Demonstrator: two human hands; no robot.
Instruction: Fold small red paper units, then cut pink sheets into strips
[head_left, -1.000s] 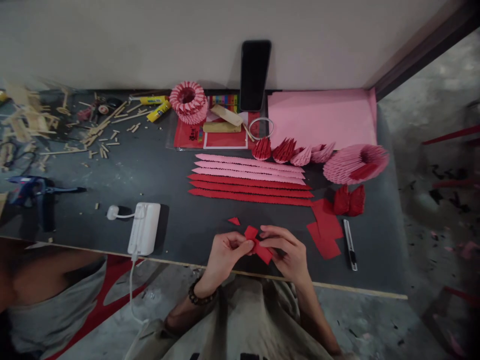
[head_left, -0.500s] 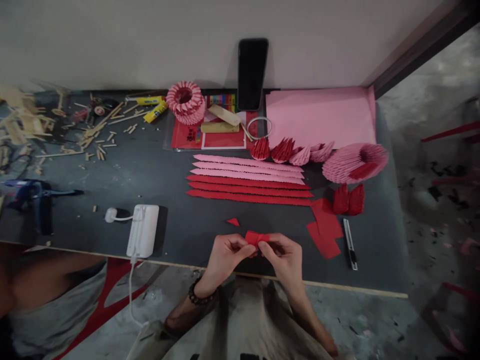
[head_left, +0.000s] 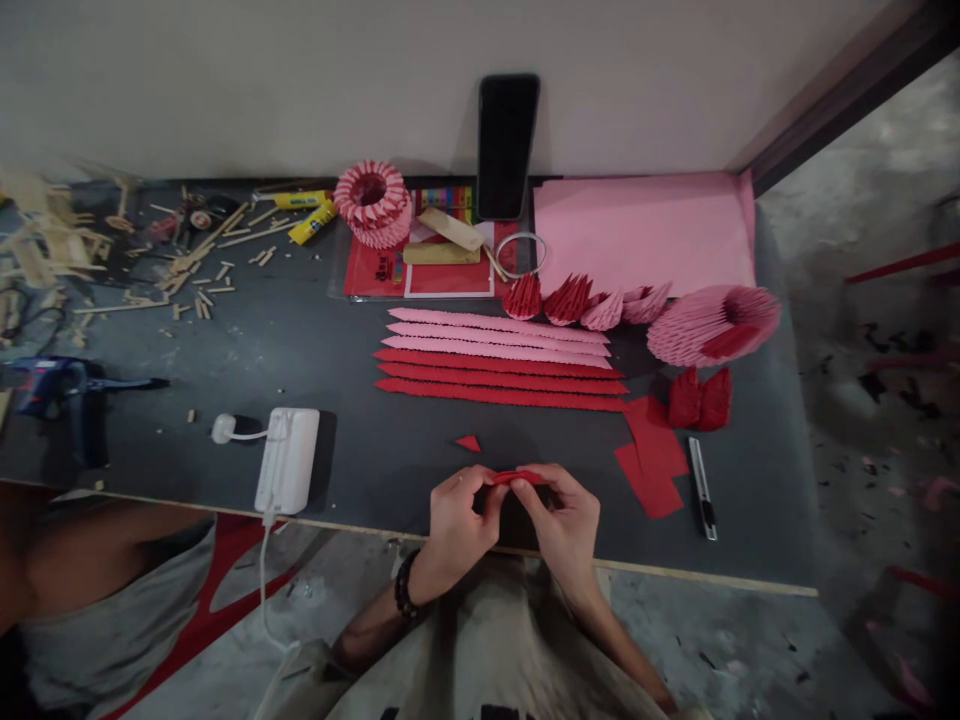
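A small folded piece of red paper (head_left: 516, 477) is pinched between my two hands, just above the front edge of the dark table. My left hand (head_left: 463, 515) grips its left end with thumb and fingers. At the right end, my right hand (head_left: 561, 515) presses it with thumb and fingertips. The paper is seen nearly edge-on, so its folds are partly hidden. Beyond my hands lies a small red paper triangle (head_left: 469, 442). Flat red paper pieces (head_left: 651, 455) rest to the right, beside a utility knife (head_left: 703, 490).
Pink strips (head_left: 495, 335) and red strips (head_left: 499, 387) of interlocked paper lie across the middle. Behind stand a ring-shaped paper piece (head_left: 373, 205), a phone (head_left: 508, 145) and pink sheets (head_left: 645, 230). A white power strip (head_left: 289, 460) and a glue gun (head_left: 71, 390) are left. Another person's leg (head_left: 97, 570) shows lower left.
The red paper has been tipped from its flat face to nearly edge-on. My left hand has turned with its thumb drawn back and lower; both hands still pinch the paper.
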